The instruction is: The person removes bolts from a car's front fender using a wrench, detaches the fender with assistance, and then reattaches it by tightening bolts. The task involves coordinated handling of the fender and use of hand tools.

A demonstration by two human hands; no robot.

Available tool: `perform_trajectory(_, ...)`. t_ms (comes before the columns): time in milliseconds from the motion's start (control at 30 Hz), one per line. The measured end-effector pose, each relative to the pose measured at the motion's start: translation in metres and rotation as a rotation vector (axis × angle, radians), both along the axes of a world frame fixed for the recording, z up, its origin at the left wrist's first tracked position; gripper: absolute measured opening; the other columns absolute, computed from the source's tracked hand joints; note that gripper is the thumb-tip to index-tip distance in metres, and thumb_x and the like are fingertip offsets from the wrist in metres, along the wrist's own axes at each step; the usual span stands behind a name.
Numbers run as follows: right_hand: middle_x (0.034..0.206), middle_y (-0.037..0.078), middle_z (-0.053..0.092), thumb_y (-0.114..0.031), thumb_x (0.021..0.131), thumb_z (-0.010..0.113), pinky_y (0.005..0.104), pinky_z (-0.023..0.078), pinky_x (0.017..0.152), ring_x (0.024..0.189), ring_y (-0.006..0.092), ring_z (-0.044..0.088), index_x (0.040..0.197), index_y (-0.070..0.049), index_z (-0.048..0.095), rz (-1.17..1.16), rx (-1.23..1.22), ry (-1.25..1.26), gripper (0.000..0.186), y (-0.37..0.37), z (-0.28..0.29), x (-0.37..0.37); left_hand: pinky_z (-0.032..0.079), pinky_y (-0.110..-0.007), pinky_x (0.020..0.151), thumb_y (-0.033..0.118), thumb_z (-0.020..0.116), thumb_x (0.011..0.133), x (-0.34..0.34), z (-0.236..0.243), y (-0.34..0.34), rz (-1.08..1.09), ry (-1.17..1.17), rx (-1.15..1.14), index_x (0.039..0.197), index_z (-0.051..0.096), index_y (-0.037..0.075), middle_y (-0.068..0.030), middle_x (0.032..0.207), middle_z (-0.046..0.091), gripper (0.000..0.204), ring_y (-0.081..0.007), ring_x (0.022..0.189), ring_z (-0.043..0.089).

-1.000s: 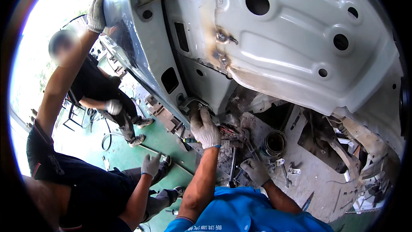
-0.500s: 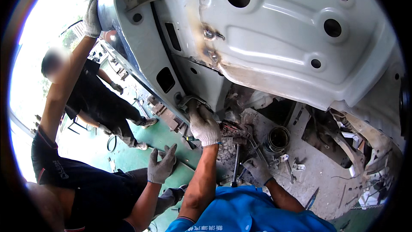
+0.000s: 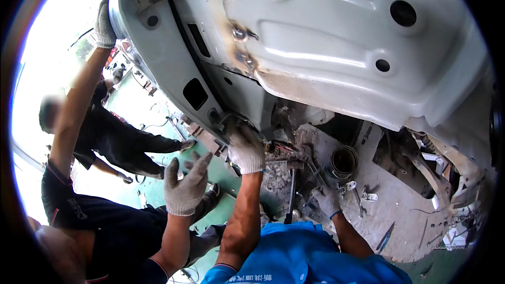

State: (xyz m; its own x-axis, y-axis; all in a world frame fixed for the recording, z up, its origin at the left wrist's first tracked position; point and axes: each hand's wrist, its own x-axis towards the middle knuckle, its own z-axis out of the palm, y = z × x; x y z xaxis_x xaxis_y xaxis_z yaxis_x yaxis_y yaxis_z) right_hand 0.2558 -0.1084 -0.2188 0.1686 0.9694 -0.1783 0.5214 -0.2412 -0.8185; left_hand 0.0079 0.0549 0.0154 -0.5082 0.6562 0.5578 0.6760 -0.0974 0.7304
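Gloved left hand (image 3: 246,150) grips the panel (image 3: 326,37) lower edge; right hand (image 3: 327,200), at four o'clock, rests fingers-down among floor debris (image 3: 400,215); co-worker's open glove (image 3: 185,181) crowds at nine.

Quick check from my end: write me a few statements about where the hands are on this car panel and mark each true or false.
1. The left hand grips the lower edge of the pale grey sheet-metal car body panel. True.
2. The right hand is on the panel too. False: it is low down among tools and rubble.
3. A co-worker's grey-gloved hand is open, off the panel. True.
4. Both of the person's hands are bare. False: both wear light knit gloves.
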Motion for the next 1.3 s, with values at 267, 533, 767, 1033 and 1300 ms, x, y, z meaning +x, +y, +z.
perform_trajectory(267, 0.099, 0.020, 0.075, -0.022, 0.085, 0.074, 0.0417, 0.054, 0.082, 0.094, 0.0279, 0.071, 0.096, 0.000, 0.074, -0.404, -0.017, 0.058, 0.025, -0.003, -0.179, 0.058, 0.044, -0.054, 0.101, 0.022, 0.055, 0.101, -0.006, 0.018, -0.012, 0.038, -0.048, -0.107, 0.133, 0.061, 0.007, -0.0324, 0.131, 0.058, 0.036, -0.0512, 0.118, 0.056)
perform_trajectory(533, 0.100, 0.022, 0.075, -0.030, 0.088, 0.062, 0.0436, 0.053, 0.078, 0.089, 0.0318, 0.069, 0.093, 0.002, 0.074, -0.503, -0.323, 0.233, 0.034, -0.024, -0.368, 0.125, 0.046, -0.056, 0.098, 0.023, 0.056, 0.101, 0.008, 0.027, -0.003, 0.002, -0.052, -0.213, 0.136, 0.058, 0.006, -0.0322, 0.128, 0.058, 0.039, -0.0514, 0.116, 0.056)
perform_trajectory(767, 0.087, 0.014, 0.070, -0.031, 0.088, 0.066, 0.0386, 0.051, 0.060, 0.074, 0.0235, 0.067, 0.089, 0.000, 0.073, -0.799, -0.594, 0.428, 0.032, -0.016, -0.403, 0.102, 0.051, -0.057, 0.084, 0.025, 0.053, 0.102, -0.005, 0.013, -0.010, 0.046, 0.049, -0.247, 0.139, 0.054, 0.011, -0.0305, 0.117, 0.065, 0.040, -0.0509, 0.101, 0.065)
perform_trajectory(1033, 0.067, 0.004, 0.059, -0.028, 0.089, 0.063, 0.0352, 0.043, 0.045, 0.047, 0.0177, 0.050, 0.082, -0.011, 0.068, -1.061, -0.567, 0.977, 0.019, -0.028, -0.385, 0.086, 0.053, -0.059, 0.074, 0.027, 0.050, 0.103, -0.014, 0.018, -0.013, 0.094, 0.081, -0.365, 0.137, 0.051, 0.012, -0.0261, 0.111, 0.070, 0.037, -0.0499, 0.091, 0.068)
perform_trajectory(1300, 0.071, 0.002, 0.057, -0.023, 0.087, 0.067, 0.0330, 0.043, 0.044, 0.052, 0.0175, 0.050, 0.083, -0.017, 0.061, -1.337, -0.468, 1.001, 0.010, -0.035, -0.344, 0.089, 0.052, -0.059, 0.072, 0.027, 0.049, 0.103, -0.017, 0.005, -0.007, 0.062, 0.156, -0.193, 0.137, 0.051, 0.010, -0.0263, 0.105, 0.071, 0.038, -0.0504, 0.087, 0.068)
